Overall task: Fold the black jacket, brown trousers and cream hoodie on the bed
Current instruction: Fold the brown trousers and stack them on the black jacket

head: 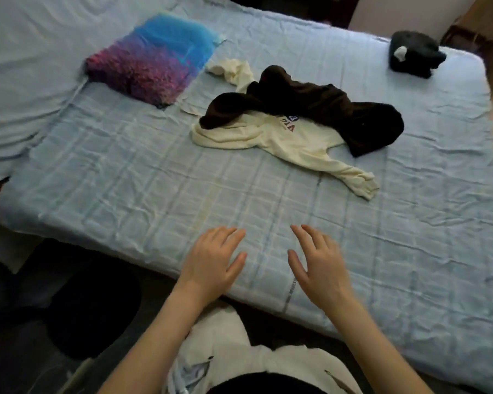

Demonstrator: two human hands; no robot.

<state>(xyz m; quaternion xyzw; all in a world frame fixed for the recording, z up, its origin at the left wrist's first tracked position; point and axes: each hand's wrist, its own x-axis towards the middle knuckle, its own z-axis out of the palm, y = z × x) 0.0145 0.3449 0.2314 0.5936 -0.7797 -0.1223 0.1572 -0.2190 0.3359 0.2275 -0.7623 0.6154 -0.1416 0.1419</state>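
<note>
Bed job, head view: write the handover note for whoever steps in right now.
Left hand and right hand: both open, fingers spread over the near edge of the light blue checked bed sheet, holding nothing.
Dark brown trousers lie crumpled across the cream hoodie with printed lettering, mid-bed; one hoodie sleeve trails toward the near right.
A dark folded bundle sits at the far right corner, possibly the black jacket; I cannot confirm.
Left: fold trousers and hoodie.
</note>
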